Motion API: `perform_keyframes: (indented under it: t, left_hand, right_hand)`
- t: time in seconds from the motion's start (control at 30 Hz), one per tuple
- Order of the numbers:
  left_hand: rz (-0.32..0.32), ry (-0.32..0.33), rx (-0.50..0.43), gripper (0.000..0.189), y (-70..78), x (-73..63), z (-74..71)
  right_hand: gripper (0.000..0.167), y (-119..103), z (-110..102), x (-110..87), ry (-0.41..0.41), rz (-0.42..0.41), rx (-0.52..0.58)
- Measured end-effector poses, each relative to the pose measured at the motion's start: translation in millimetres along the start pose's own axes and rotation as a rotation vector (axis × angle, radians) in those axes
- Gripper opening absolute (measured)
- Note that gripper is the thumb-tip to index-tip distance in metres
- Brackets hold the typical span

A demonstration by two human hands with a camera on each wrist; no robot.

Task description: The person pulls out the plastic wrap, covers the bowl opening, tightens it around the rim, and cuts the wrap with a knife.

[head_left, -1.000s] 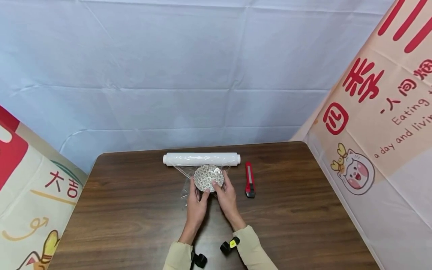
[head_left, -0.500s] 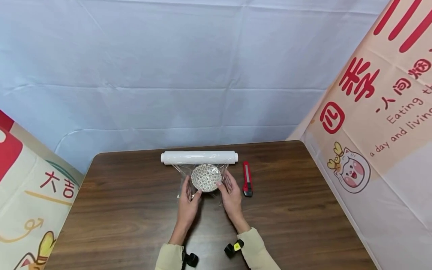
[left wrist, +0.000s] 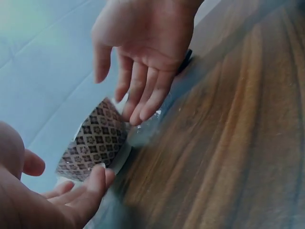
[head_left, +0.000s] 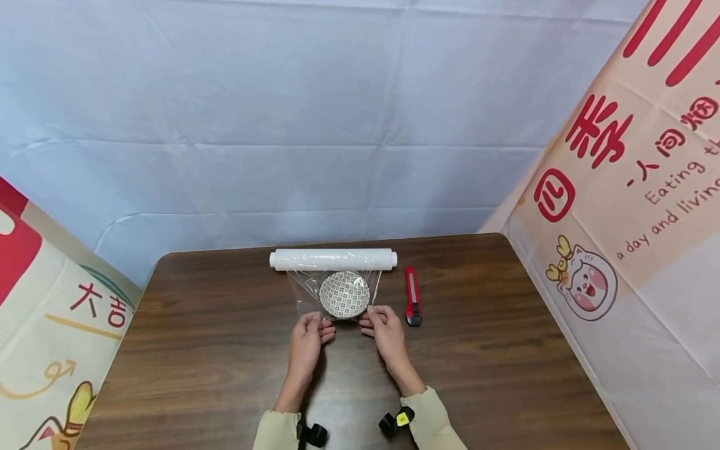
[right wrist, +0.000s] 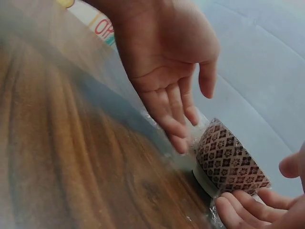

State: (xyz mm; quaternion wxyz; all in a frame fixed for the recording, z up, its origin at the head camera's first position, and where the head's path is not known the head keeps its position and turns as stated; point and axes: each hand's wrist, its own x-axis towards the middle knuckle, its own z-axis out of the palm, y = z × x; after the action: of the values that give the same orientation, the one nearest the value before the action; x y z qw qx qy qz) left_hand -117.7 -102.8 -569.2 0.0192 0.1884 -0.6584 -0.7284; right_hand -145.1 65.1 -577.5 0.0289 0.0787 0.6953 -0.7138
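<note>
A small patterned bowl (head_left: 344, 294) stands upright under clear cling film (head_left: 306, 294) that runs from a white roll (head_left: 333, 259) behind it. Its dark diamond-patterned side shows in the left wrist view, where film glints around the bowl (left wrist: 95, 140). My left hand (head_left: 306, 340) is at the bowl's near left, by the film's front edge. At the near right is my right hand (head_left: 388, 334). Both wrist views show thumbs apart from extended fingers; the left hand (left wrist: 52, 195) has fingertips close to the bowl's side. Whether any fingertip touches the film cannot be told.
A red utility knife (head_left: 413, 297) lies on the brown wooden table (head_left: 225, 350), to the right of the roll and bowl. A pale cloth (head_left: 337, 125) hangs behind the table, with printed cloths (head_left: 613, 237) at the sides.
Both hands have drawn away from the bowl's sides toward its near side and stand farther apart. The film now lies more spread beside the bowl; bowl, roll and knife stay about in place.
</note>
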Motion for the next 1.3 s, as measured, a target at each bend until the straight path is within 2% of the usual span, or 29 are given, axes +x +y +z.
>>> perform_keyframes:
  t: [0.13, 0.23, 0.37, 0.5, 0.6, 0.73, 0.87, 1.1, 1.2, 1.3]
  left_hand:
    - [-0.002, 0.026, 0.004, 0.04, -0.6, 6.9, -1.1]
    - [0.0, 0.022, -0.003, 0.042, -2.1, 12.5, -2.0]
    - [-0.01, 0.022, 0.008, 0.042, -2.6, 15.4, -3.4]
    - [-0.006, 0.104, 0.104, 0.038, 0.4, 9.2, -5.2]
    - [0.023, 0.147, 0.158, 0.041, 3.8, 3.0, -3.5]
    - [0.053, 0.121, 0.175, 0.054, 5.0, -0.1, 4.2]
    - [0.051, 0.092, 0.161, 0.064, 1.9, 1.3, 12.5]
    - [0.079, 0.106, 0.113, 0.061, -7.1, 9.0, 16.6]
    - [0.083, 0.092, 0.083, 0.059, -9.6, 12.7, 16.4]
    - [0.088, 0.062, 0.012, 0.058, -11.5, 16.3, 16.4]
  right_hand:
    - [0.026, 0.8, 0.9, 5.1, 0.035, 0.016, 0.005]
    - [0.028, 1.7, 1.3, 8.6, 0.048, 0.011, -0.008]
    - [0.028, 2.2, 0.5, 9.9, 0.1, -0.021, -0.086]
    - [0.027, -2.0, -0.8, 1.8, 0.204, -0.037, -0.183]
    - [0.033, -6.4, 1.2, -6.3, 0.236, -0.037, -0.17]
    - [0.049, -7.4, 8.7, -12.0, 0.19, -0.028, -0.128]
    - [0.059, -4.7, 16.6, -11.6, 0.131, -0.021, -0.101]
    - [0.06, -0.3, 22.5, -1.7, 0.093, -0.024, -0.028]
    - [0.059, 0.0, 23.4, 2.5, 0.082, -0.016, -0.002]
    - [0.057, 0.0, 23.9, 6.1, 0.066, -0.015, 0.02]
